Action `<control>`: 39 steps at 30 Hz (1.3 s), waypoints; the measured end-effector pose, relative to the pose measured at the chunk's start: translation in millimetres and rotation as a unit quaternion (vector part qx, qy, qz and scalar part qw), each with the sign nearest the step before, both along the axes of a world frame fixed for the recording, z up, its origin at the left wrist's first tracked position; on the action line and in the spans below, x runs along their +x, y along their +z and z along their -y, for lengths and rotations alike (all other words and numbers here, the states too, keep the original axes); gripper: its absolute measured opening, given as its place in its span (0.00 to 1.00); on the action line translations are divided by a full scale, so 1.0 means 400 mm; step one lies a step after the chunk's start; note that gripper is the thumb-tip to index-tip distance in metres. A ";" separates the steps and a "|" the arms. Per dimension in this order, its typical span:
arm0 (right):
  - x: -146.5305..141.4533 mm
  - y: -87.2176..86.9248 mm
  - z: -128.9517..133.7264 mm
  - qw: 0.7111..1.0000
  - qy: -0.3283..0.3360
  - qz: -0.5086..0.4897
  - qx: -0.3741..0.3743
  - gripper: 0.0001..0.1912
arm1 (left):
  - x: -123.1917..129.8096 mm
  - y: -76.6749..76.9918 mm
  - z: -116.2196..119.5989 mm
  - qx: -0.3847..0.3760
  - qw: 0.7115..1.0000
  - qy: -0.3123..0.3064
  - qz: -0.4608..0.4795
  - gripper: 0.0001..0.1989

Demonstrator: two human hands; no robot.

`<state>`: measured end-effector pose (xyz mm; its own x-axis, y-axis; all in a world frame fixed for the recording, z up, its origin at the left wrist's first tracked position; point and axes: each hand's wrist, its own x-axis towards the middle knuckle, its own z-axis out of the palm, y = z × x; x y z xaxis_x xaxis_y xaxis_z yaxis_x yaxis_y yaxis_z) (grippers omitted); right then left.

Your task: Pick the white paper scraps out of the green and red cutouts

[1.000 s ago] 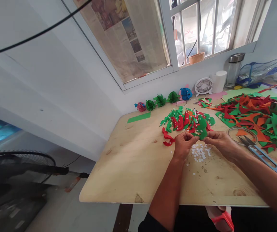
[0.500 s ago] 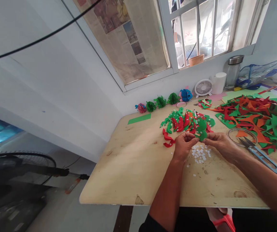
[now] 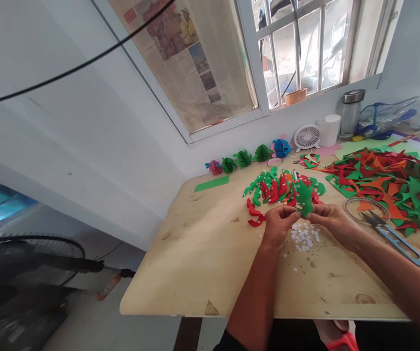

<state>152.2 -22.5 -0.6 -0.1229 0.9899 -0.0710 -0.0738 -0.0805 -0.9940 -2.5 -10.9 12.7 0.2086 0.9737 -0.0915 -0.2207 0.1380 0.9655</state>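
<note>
A green cut-paper piece with a wavy edge is pinched between both hands near the middle right of the view. My left hand grips its lower left side, and my right hand holds its lower right side. Just beneath the fingers lie many small white paper squares. Behind the hands spreads a group of red, green and orange paper pieces, several with white squares on them. Fingertips partly hide the lower edge of the held piece.
Blue-handled snips and a tape roll lie right of my right hand, before a heap of paper scraps. Folded paper figures, a small white fan and a glass bottle line the wall.
Both hands keep their hold on the green piece, which has tilted slightly and sits a little lower. The camera view has shifted slightly.
</note>
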 end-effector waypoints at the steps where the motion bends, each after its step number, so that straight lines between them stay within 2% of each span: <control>1: 0.000 0.000 0.000 1.000 -0.001 0.003 0.001 0.25 | 0.000 0.001 0.000 0.000 1.000 0.001 -0.004 0.18; 9: -0.005 0.012 0.006 1.000 0.017 -0.004 -0.008 0.23 | 0.002 -0.001 -0.001 0.011 1.000 0.016 -0.016 0.19; 15: 0.000 -0.001 0.002 1.000 0.017 0.005 -0.014 0.20 | 0.005 -0.009 -0.005 0.014 0.999 0.026 -0.022 0.19; 24: 0.002 -0.007 -0.006 0.999 -0.022 0.037 -0.008 0.19 | 0.010 -0.018 -0.007 0.013 0.999 0.037 -0.009 0.18; 39: -0.002 0.001 -0.004 0.999 -0.038 0.008 -0.018 0.27 | 0.018 -0.025 -0.005 0.028 0.997 0.063 -0.023 0.18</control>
